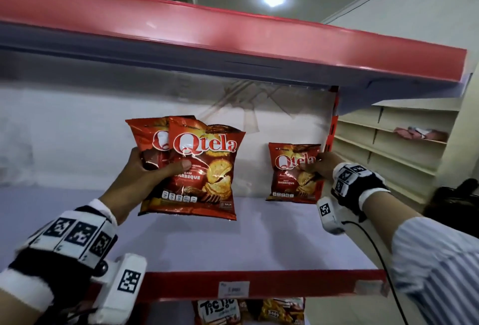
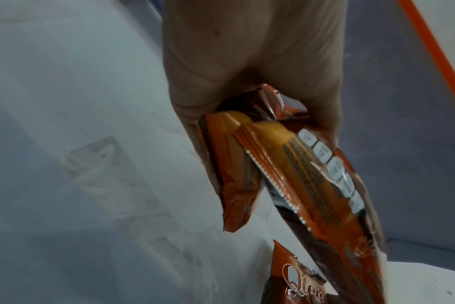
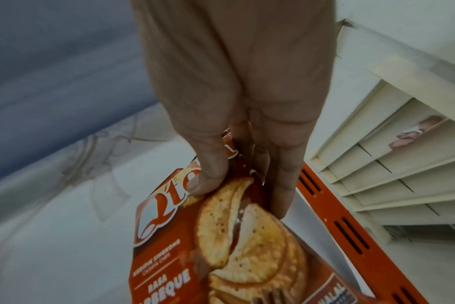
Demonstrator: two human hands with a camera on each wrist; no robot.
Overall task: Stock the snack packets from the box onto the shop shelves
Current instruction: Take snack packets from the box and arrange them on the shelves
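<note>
The right hand (image 1: 320, 166) pinches one upright packet (image 1: 294, 171) standing beside the red upright (image 1: 333, 127); left of it, the left hand (image 1: 153, 169) grips seemingly two packets (image 1: 197, 169), upright, nearer the shelf (image 1: 259, 241) front.

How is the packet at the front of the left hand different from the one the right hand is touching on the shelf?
The front packet is held in the air by the left hand, with a second packet behind it; the shelf packet stands upright alone on the shelf, pinched by the right hand. The front packet sits nearer the camera and tilts slightly. Both are red Qtela barbeque packets.
</note>
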